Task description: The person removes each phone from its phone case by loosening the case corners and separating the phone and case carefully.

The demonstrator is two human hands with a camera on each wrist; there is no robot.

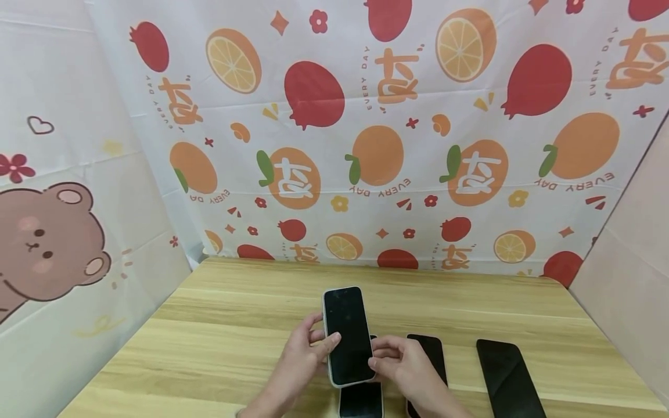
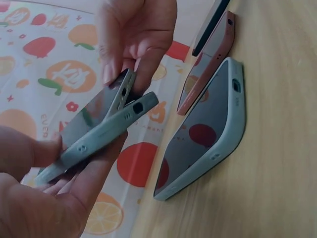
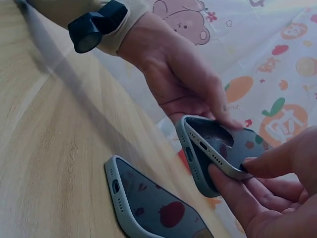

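A smartphone [image 1: 349, 331] with a dark screen sits partly in a pale grey-green phone case [image 2: 106, 131], raised over the table. Its charging-port end is tilted up out of the case, leaving a gap in the right wrist view. My left hand [image 1: 305, 354] holds the case, thumb over the screen's edge and fingers beneath. At the lifted corner, my right hand [image 1: 402, 363] pinches the phone between thumb and fingers. Below them, another phone in a similar pale case [image 2: 198, 134] lies face up on the table.
To the right on the wooden table [image 1: 235, 325] lie a phone in a pink case [image 2: 210, 62] and a larger dark phone [image 1: 509, 374]. A fruit-print curtain [image 1: 334, 197] hangs behind the table, and a bear-print sheet [image 1: 141, 261] hangs at the left.
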